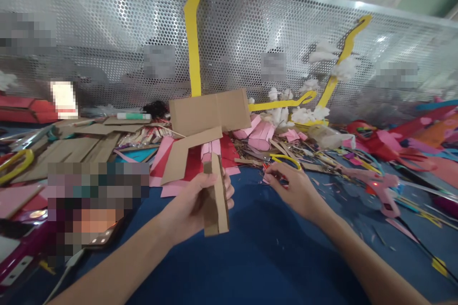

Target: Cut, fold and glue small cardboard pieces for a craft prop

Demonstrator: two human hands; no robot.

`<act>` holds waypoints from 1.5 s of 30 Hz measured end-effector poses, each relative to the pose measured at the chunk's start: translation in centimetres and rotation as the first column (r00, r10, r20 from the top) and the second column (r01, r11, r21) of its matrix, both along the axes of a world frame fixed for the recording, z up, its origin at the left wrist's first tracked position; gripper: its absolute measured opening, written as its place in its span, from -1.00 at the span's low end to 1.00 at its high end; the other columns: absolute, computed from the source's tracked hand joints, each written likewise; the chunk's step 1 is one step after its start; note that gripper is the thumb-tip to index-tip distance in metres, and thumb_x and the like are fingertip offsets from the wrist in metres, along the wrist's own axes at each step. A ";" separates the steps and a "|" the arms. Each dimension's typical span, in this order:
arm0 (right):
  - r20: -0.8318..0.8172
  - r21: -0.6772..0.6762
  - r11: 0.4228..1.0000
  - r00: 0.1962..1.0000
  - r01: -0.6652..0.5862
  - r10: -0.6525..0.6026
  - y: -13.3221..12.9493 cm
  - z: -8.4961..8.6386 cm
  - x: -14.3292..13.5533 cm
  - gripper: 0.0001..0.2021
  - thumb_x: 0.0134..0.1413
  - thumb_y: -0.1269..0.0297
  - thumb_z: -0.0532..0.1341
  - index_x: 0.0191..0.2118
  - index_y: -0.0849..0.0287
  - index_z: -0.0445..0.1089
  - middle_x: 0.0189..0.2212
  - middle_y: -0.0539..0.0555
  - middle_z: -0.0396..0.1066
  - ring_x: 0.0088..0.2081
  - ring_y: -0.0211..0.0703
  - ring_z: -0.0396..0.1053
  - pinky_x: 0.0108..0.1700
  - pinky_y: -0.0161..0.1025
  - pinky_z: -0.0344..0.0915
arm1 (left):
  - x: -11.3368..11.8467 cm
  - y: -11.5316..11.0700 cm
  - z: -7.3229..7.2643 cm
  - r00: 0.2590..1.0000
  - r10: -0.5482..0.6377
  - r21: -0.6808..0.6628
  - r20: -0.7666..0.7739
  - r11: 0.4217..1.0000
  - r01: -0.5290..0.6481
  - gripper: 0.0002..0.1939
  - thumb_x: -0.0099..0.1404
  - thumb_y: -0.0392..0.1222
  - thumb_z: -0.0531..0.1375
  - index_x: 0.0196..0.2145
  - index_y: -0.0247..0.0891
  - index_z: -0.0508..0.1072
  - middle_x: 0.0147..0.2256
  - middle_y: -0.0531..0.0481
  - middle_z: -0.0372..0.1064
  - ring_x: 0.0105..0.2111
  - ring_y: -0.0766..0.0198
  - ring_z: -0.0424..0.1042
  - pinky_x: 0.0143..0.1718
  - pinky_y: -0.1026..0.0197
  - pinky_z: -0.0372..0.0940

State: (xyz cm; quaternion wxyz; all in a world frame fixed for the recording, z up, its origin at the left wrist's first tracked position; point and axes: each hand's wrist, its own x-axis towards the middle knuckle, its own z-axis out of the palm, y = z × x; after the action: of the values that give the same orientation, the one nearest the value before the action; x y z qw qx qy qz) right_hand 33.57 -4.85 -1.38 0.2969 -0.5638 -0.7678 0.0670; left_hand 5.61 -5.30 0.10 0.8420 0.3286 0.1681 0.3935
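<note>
My left hand (pixel 198 195) is wrapped round a folded cardboard strip (pixel 222 200), held upright over the blue tabletop (pixel 265 257). Its upper end overlaps a small pink piece (pixel 211 147) from this angle; whether they touch I cannot tell. To the right, my right hand (pixel 289 188) hangs low with thumb and fingers drawn together. Small red bits show at its fingertips, too unclear to name. Just behind it lie scissors with yellow handles (pixel 286 159). Beyond my left hand are a bent cardboard piece (pixel 176 159), red and pink sheets, and a cardboard box (pixel 209 112).
A pink hot glue gun (pixel 386 188) with its cord lies at the right. Cardboard sheets (pixel 75 152) and a glue stick (pixel 134 116) are on the left. Yellow strips (pixel 193 43) and white fluff (pixel 309 114) stand before a perforated metal panel (pixel 232 24).
</note>
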 end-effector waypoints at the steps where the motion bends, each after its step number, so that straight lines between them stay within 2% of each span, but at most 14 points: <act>1: 0.000 -0.002 1.000 1.000 -0.001 0.001 0.0 0.0 0.0 -0.87 0.33 0.25 0.14 -0.18 0.07 0.44 -0.23 0.05 0.52 -0.20 -0.08 0.45 -0.13 -0.17 0.32 | 0.0 -0.1 0.0 1.000 0.005 -0.001 -0.020 1.000 -0.005 -0.79 0.29 -0.10 0.29 -0.23 -0.30 0.48 -0.39 0.02 0.20 -0.39 0.32 0.22 -0.26 0.23 0.25; 8: 0.044 0.017 1.000 0.999 -0.026 0.026 0.0 -0.2 -0.1 -0.84 0.33 0.25 0.12 -0.23 0.09 0.44 -0.27 0.08 0.51 -0.22 -0.04 0.45 -0.11 -0.12 0.33 | 0.2 -0.6 0.9 0.963 0.032 -0.025 -0.266 0.999 -0.040 -0.69 0.19 0.03 0.37 -0.28 -0.23 0.45 -0.33 -0.02 0.36 -0.33 0.23 0.37 -0.22 0.16 0.33; 12: 0.041 0.020 0.999 0.999 -0.037 0.036 -0.4 0.0 -0.5 -0.83 0.35 0.22 0.12 -0.19 0.08 0.45 -0.26 0.08 0.52 -0.22 -0.05 0.46 -0.09 -0.11 0.34 | 0.5 -0.8 1.0 0.935 0.064 0.082 -0.348 0.996 -0.038 -0.64 0.20 0.09 0.38 -0.30 -0.21 0.41 -0.35 0.01 0.37 -0.36 0.25 0.39 -0.28 0.17 0.33; 14: 0.001 0.001 0.996 0.996 -0.087 0.087 -1.0 0.4 -1.1 -0.82 0.36 0.19 0.12 -0.14 0.08 0.45 -0.21 0.10 0.52 -0.17 -0.04 0.46 -0.07 -0.12 0.34 | 0.9 -0.9 0.7 0.907 0.113 0.143 -0.406 0.988 -0.060 -0.62 0.21 0.12 0.37 -0.31 -0.21 0.37 -0.38 0.05 0.36 -0.41 0.28 0.38 -0.32 0.18 0.31; 17: -0.100 -0.080 0.970 0.970 -0.230 0.222 -2.4 1.3 -2.7 -0.79 0.38 0.13 0.11 -0.08 0.09 0.43 -0.12 0.12 0.50 -0.08 -0.05 0.44 -0.02 -0.16 0.33 | 1.4 -0.8 0.1 0.859 0.214 0.177 -0.464 0.973 -0.147 -0.58 0.19 0.14 0.39 -0.28 -0.20 0.35 -0.42 0.10 0.34 -0.44 0.29 0.38 -0.35 0.20 0.30; 19: -0.158 -0.135 0.930 0.934 -0.341 0.319 -3.2 1.6 -3.9 -0.75 0.37 0.08 0.13 -0.05 0.10 0.41 -0.12 0.12 0.49 -0.11 -0.07 0.43 -0.05 -0.19 0.34 | 1.7 -0.6 -0.2 0.856 0.256 0.162 -0.449 0.966 -0.204 -0.57 0.19 0.14 0.39 -0.26 -0.21 0.36 -0.40 0.09 0.36 -0.40 0.29 0.40 -0.33 0.22 0.31; 21: -0.151 -0.164 0.901 0.913 -0.401 0.379 -3.8 1.5 -4.8 -0.73 0.34 0.04 0.17 -0.08 0.14 0.39 -0.18 0.11 0.47 -0.18 -0.09 0.40 -0.12 -0.21 0.33 | 1.9 -0.5 -0.4 0.874 0.248 0.121 -0.418 0.969 -0.217 -0.59 0.22 0.14 0.37 -0.25 -0.22 0.36 -0.38 0.08 0.39 -0.37 0.28 0.42 -0.30 0.21 0.33; 23: -0.100 -0.171 0.905 0.921 -0.389 0.377 -4.0 1.0 -5.5 -0.74 0.32 0.04 0.19 -0.18 0.16 0.37 -0.30 0.07 0.43 -0.29 -0.14 0.35 -0.22 -0.24 0.28 | 1.9 -0.5 -0.5 0.898 0.172 0.078 -0.405 0.985 -0.154 -0.61 0.23 0.10 0.36 -0.22 -0.21 0.37 -0.37 0.05 0.43 -0.37 0.24 0.45 -0.29 0.17 0.34; 25: -0.056 -0.173 0.920 0.936 -0.351 0.347 -3.9 0.5 -5.7 -0.76 0.33 0.10 0.18 -0.30 0.15 0.31 -0.39 0.00 0.37 -0.38 -0.20 0.28 -0.31 -0.27 0.21 | 1.9 -0.5 -0.7 0.897 0.125 0.093 -0.423 0.991 -0.094 -0.63 0.19 -0.02 0.40 -0.17 -0.22 0.39 -0.32 0.01 0.48 -0.33 0.19 0.48 -0.25 0.14 0.36; 28: -0.024 -0.173 0.931 0.946 -0.321 0.322 -3.6 0.2 -5.6 -0.75 0.33 0.15 0.18 -0.37 0.14 0.26 -0.44 -0.03 0.31 -0.42 -0.23 0.23 -0.35 -0.29 0.16 | 1.9 -0.5 -1.1 0.835 0.238 0.253 -0.496 0.960 -0.124 -0.67 0.14 -0.22 0.41 -0.17 -0.26 0.45 -0.25 -0.05 0.52 -0.23 0.14 0.50 -0.18 0.13 0.36; 31: -0.008 -0.158 0.934 0.946 -0.320 0.323 -3.5 0.3 -5.6 -0.76 0.32 0.16 0.18 -0.36 0.14 0.26 -0.41 -0.01 0.34 -0.38 -0.21 0.25 -0.31 -0.27 0.18 | 1.9 -0.2 -1.6 0.790 0.306 0.342 -0.532 0.931 -0.130 -0.75 0.15 -0.21 0.38 -0.22 -0.29 0.49 -0.26 -0.09 0.54 -0.22 0.09 0.51 -0.17 0.11 0.37; 37: 0.012 -0.158 0.935 0.946 -0.318 0.324 -3.8 0.4 -5.7 -0.75 0.33 0.15 0.17 -0.37 0.14 0.25 -0.39 0.01 0.35 -0.36 -0.18 0.26 -0.29 -0.25 0.19 | 1.7 0.0 -1.7 0.771 0.308 0.350 -0.558 0.929 -0.118 -0.75 0.13 -0.19 0.40 -0.25 -0.33 0.52 -0.19 -0.16 0.58 -0.26 0.09 0.53 -0.24 0.13 0.37; 45: 0.021 -0.165 0.935 0.947 -0.314 0.321 -3.5 0.3 -5.7 -0.71 0.35 0.12 0.15 -0.40 0.12 0.20 -0.42 -0.03 0.30 -0.39 -0.22 0.23 -0.31 -0.27 0.16 | 1.7 -0.4 -1.1 0.747 0.322 0.372 -0.582 0.922 -0.108 -0.84 0.18 -0.24 0.33 -0.26 -0.33 0.54 -0.28 -0.10 0.57 -0.29 0.12 0.51 -0.29 0.17 0.35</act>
State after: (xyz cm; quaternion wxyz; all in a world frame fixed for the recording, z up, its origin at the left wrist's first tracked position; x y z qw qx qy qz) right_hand 27.83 -8.36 -1.12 0.2178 -0.4557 -0.8478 0.1617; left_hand 7.31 -5.72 -1.02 0.6207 0.5494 0.4133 0.3769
